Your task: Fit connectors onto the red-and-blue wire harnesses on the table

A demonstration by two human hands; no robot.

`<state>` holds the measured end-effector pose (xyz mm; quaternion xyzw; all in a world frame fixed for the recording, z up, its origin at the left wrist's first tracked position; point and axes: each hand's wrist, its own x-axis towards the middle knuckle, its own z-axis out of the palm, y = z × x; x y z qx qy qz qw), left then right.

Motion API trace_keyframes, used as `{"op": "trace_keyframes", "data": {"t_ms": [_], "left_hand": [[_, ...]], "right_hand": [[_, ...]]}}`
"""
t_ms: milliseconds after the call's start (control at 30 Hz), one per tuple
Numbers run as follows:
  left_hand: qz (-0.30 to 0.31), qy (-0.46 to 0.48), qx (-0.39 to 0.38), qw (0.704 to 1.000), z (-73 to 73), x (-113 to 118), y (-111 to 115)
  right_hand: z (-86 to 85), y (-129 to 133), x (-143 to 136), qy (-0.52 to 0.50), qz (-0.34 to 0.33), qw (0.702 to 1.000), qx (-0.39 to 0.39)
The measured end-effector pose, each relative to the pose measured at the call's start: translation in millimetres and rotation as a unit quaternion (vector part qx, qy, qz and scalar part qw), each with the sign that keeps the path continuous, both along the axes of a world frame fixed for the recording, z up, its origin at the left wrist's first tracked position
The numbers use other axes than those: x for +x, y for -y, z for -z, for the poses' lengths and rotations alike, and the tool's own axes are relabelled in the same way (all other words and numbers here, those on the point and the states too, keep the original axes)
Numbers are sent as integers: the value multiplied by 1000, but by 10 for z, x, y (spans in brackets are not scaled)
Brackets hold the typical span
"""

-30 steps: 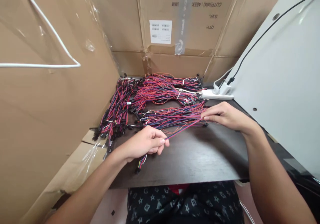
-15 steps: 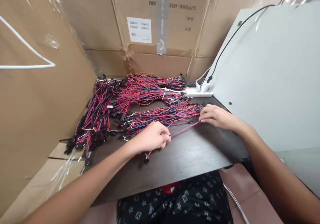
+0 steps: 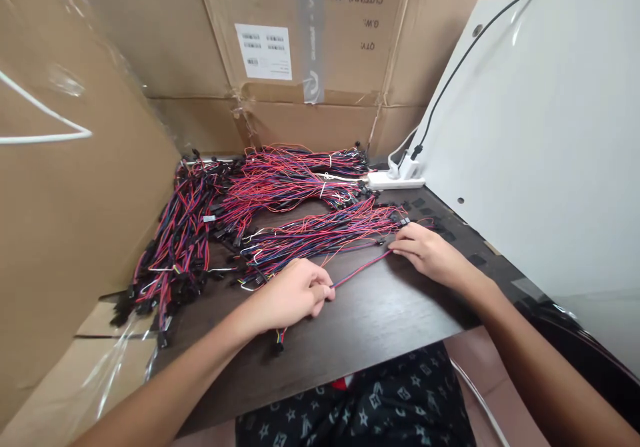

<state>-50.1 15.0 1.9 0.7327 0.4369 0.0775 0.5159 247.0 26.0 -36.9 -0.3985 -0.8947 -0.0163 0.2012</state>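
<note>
A thin red and blue wire harness (image 3: 361,269) stretches between my two hands, slanting up to the right just above the dark tabletop. My left hand (image 3: 299,292) is closed in a pinch on it. Below that hand hangs the harness's black connector end (image 3: 279,344), with a few coloured wires. My right hand (image 3: 425,250) grips the other end between thumb and fingers; the fingers partly hide that end. Directly behind both hands lies a loose bundle of similar wire harnesses (image 3: 320,230), with black connectors at its ends.
Tied wire bundles (image 3: 295,174) lie farther back, and a tangled heap of harnesses (image 3: 185,227) is at the left. A white power strip (image 3: 395,180) with plugs sits at the back right. Cardboard (image 3: 325,124) walls the back and left; a white panel (image 3: 530,134) stands right.
The camera view has shifted slightly. Both hands still hold the harness, drawn a little nearer to me, and the right fingers have spread slightly beside the bundle's end.
</note>
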Motion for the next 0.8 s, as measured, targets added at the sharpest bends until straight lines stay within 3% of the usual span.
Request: {"op": "trace_keyframes", "data": {"t_ms": [200, 367, 467, 600, 700, 800], "left_hand": [[-27, 11, -36, 999, 18, 3, 6], [-60, 19, -78, 995, -17, 28, 10], [-64, 23, -93, 993, -28, 33, 6], [-60, 30, -92, 994, -5, 30, -7], [-57, 32, -93, 994, 8, 35, -17], [-55, 28, -94, 994, -3, 45, -21]], "right_hand": [[6, 43, -55, -1, 18, 1000, 3], [-39, 376, -45, -28, 88, 995, 35], [-95, 676, 169, -57, 166, 981, 85], [-141, 940, 593, -63, 295, 951, 71], [-140, 897, 796, -79, 356, 930, 33], [-90, 647, 857, -85, 367, 926, -1]]}}
